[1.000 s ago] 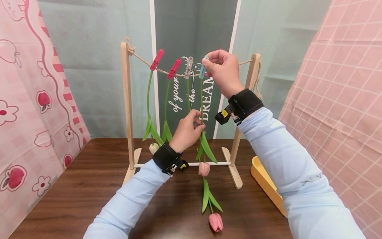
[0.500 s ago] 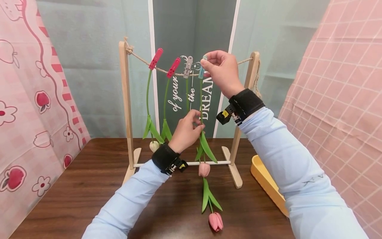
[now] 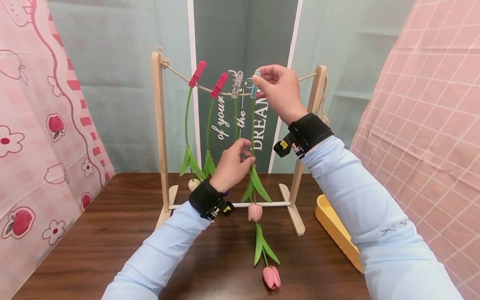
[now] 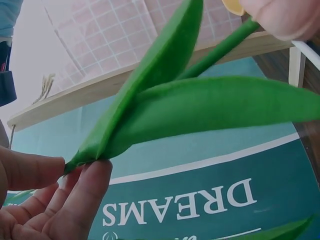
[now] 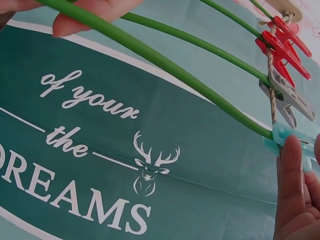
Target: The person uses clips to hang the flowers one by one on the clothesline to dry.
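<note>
A light blue clothespin (image 3: 254, 90) stands on the rope (image 3: 206, 89), pinched between the thumb and fingers of my right hand (image 3: 282, 91). In the right wrist view its jaws are at the end of a green tulip stem (image 5: 165, 62). Lower down, my left hand (image 3: 233, 165) pinches that stem just above its leaves (image 4: 210, 105). The pale pink tulip head (image 3: 255, 212) hangs upside down below. A grey clothespin (image 3: 237, 85) and two red clothespins (image 3: 197, 74) hold other stems along the rope. One ends in a white tulip (image 3: 193, 184); my left hand and wrist hide others.
The rope is strung across a wooden frame (image 3: 160, 133) with a white lower bar (image 3: 277, 204). Another pink tulip (image 3: 271, 277) lies on the brown table (image 3: 112, 233). A yellow tray (image 3: 335, 233) is at the right, partly behind my right sleeve.
My left hand and the pale pink tulip have shifted slightly left, and its leaves have turned a little. My right hand keeps its hold on the blue clothespin.
</note>
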`<move>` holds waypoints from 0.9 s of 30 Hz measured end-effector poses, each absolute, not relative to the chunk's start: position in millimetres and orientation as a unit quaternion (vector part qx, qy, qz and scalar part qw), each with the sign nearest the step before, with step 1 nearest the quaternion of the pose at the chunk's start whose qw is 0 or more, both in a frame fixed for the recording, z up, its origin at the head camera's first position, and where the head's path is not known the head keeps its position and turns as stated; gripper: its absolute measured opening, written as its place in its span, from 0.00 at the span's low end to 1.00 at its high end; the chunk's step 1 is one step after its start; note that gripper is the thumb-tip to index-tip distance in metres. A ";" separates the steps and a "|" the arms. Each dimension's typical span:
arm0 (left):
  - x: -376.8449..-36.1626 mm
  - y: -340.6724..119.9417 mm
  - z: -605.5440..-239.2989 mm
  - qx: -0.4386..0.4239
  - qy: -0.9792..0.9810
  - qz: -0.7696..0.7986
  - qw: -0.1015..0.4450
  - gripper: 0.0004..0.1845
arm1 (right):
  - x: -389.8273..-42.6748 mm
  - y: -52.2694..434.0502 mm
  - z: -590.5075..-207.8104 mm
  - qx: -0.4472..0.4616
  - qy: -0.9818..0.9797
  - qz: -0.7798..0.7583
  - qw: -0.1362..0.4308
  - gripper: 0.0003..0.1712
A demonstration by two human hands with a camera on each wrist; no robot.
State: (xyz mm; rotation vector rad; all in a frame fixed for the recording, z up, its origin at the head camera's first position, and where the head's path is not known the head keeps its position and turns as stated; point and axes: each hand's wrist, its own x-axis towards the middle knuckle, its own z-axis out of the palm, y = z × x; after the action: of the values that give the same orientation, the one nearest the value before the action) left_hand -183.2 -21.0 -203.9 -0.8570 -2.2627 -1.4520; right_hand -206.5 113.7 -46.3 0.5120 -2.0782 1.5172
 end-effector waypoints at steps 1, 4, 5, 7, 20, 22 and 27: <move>-183.9 -21.9 -204.5 -0.301 -0.790 -0.509 0.161 0.16 | -206.0 113.9 -46.3 0.190 -0.766 0.557 0.259 0.16; -185.1 -25.6 -205.6 -0.301 -0.788 -0.510 0.166 0.15 | -203.8 114.2 -45.8 0.193 -0.766 0.551 0.268 0.16; -185.6 -27.0 -206.0 -0.299 -0.788 -0.510 0.168 0.15 | -203.3 114.2 -45.4 0.195 -0.766 0.549 0.271 0.16; -186.2 -30.2 -206.4 -0.294 -0.788 -0.514 0.169 0.15 | -202.6 114.0 -44.7 0.196 -0.764 0.549 0.274 0.17; -184.6 -45.2 -213.8 -0.281 -0.790 -0.525 0.148 0.13 | -197.9 126.1 -41.7 0.188 -0.741 0.569 0.303 0.19; -184.2 -46.2 -215.4 -0.282 -0.790 -0.525 0.145 0.13 | -196.0 129.6 -42.6 0.185 -0.739 0.573 0.303 0.19; -182.9 -49.6 -218.6 -0.277 -0.792 -0.526 0.140 0.13 | -190.0 135.6 -47.2 0.191 -0.736 0.573 0.306 0.19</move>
State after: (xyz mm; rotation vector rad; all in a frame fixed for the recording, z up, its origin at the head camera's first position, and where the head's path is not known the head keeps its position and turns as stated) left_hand -182.9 -49.6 -218.6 -0.8000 -2.2864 -1.5200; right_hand -190.0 135.6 -47.2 0.5062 -1.9485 1.5157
